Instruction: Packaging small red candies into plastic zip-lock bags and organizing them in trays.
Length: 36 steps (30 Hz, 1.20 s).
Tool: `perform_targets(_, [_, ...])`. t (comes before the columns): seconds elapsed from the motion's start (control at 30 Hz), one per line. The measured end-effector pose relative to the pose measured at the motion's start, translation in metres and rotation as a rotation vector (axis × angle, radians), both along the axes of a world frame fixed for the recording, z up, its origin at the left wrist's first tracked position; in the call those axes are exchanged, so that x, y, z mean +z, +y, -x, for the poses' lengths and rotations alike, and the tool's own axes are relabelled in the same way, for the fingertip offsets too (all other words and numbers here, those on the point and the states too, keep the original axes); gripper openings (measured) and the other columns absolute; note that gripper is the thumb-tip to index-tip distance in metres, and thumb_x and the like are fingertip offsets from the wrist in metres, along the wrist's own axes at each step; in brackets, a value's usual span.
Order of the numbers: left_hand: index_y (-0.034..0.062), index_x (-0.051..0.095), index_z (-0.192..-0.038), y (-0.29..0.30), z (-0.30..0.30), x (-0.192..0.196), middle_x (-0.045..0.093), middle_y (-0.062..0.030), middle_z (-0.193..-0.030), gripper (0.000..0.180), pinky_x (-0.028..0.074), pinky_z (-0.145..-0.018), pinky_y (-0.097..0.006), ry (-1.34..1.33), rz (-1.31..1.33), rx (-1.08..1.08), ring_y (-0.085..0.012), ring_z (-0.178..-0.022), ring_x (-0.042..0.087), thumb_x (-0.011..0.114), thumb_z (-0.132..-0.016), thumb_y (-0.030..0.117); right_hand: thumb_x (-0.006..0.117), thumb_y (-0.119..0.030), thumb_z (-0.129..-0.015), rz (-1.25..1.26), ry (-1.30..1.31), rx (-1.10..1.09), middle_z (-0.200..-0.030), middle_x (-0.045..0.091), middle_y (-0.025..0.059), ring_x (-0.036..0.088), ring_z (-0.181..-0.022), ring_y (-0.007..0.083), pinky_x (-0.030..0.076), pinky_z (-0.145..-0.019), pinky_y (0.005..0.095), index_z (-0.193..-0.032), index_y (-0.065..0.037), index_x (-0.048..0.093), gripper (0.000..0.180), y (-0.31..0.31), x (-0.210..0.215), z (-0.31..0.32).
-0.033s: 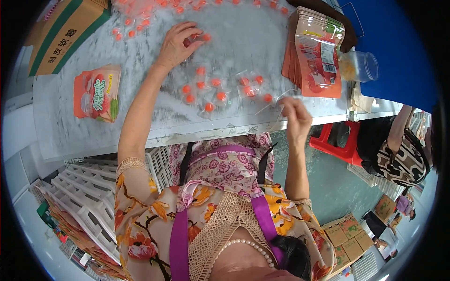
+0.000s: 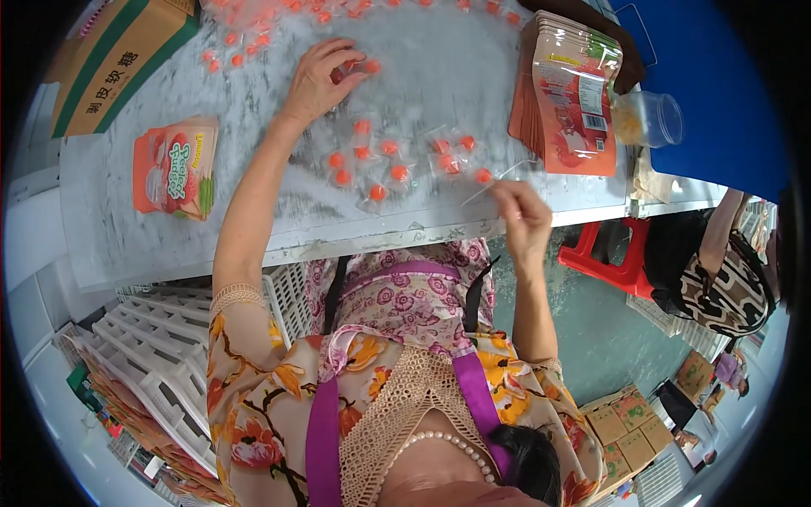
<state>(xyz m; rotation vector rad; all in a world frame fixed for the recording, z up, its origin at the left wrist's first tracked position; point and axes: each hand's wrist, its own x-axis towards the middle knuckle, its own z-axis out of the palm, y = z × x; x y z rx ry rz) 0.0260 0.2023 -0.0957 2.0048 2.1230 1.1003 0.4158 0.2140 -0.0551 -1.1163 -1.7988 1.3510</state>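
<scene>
My left hand (image 2: 328, 74) rests at the far part of the table with its fingers curled over a clear-wrapped red candy (image 2: 372, 66). More red shows between thumb and fingers. My right hand (image 2: 522, 215) hangs over the table's front edge, fingers bent together in a pinch; whatever they hold, if anything, is too small to make out. Just beyond its fingertips lies a thin white strip (image 2: 480, 193). Between the hands, several red candies in clear wrappers (image 2: 399, 173) lie loosely grouped on the table (image 2: 279, 228).
Flat red pouches (image 2: 177, 169) lie at the left, and a taller pile of pouches (image 2: 574, 101) at the right beside a clear plastic jar (image 2: 659, 120). A carton (image 2: 127, 63) stands far left. Loose candies (image 2: 321, 15) cover the back. A red stool (image 2: 612, 262) is at the right.
My right hand has shifted slightly left and down. A faint thin streak under its fingers no longer shows. The left hand stays in place.
</scene>
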Motion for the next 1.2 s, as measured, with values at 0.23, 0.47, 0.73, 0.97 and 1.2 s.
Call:
perform_targets(0.23, [0.01,0.071,-0.106,0.001,-0.001,0.002,0.063,-0.0071,-0.124,0.028,0.054,-0.089,-0.034,0.059,0.001,0.009,-0.0259,-0.114,0.059,0.077,-0.079,0.014,0.073,0.0,-0.079,-0.491,-0.122,0.23,-0.089,0.068,0.0105,0.064,-0.075,0.0211,0.052,-0.065,0.0298,-0.102,-0.004,0.071,0.024,-0.023,0.008,0.06])
perform_targets(0.47, [0.01,0.071,-0.105,-0.004,-0.002,0.003,0.063,-0.0072,-0.123,0.027,0.052,-0.093,-0.036,0.004,0.002,0.024,-0.0258,-0.111,0.061,0.077,-0.078,0.015,0.079,-0.007,-0.073,-0.728,-0.505,0.15,-0.111,0.065,0.0085,0.061,-0.089,0.0265,0.052,-0.075,0.0362,-0.109,-0.012,0.071,0.037,0.005,0.015,0.052])
perform_targets(0.73, [0.0109,0.071,-0.103,-0.001,-0.004,-0.001,0.063,-0.0082,-0.121,0.026,0.056,-0.079,-0.034,-0.01,-0.054,0.021,-0.0233,-0.091,0.066,0.078,-0.078,0.016,0.074,-0.002,-0.074,-0.752,-0.237,0.292,-0.107,0.064,0.0069,0.06,-0.087,0.0259,0.052,-0.072,0.0372,-0.108,-0.008,0.068,0.035,-0.025,0.013,0.08])
perform_targets(0.97, [0.0097,0.071,-0.102,-0.01,0.0,-0.003,0.064,-0.0087,-0.119,0.025,0.055,-0.079,-0.033,0.019,-0.086,0.0,-0.0237,-0.095,0.065,0.077,-0.078,0.016,0.067,-0.002,-0.072,-0.859,-0.367,0.446,-0.103,0.064,0.0054,0.059,-0.085,0.0257,0.052,-0.071,0.0357,-0.103,-0.004,0.066,0.031,-0.024,0.009,0.084])
perform_targets(1.2, [0.0072,0.071,-0.094,-0.039,-0.001,0.003,0.067,-0.0095,-0.112,0.02,0.05,-0.09,-0.039,-0.07,-0.056,0.081,-0.0286,-0.105,0.062,0.076,-0.077,0.017,0.073,-0.009,-0.069,-0.875,-0.36,0.393,-0.124,0.059,0.0097,0.057,-0.099,0.0294,0.049,-0.085,0.0395,-0.117,-0.005,0.064,0.049,-0.007,0.008,0.046])
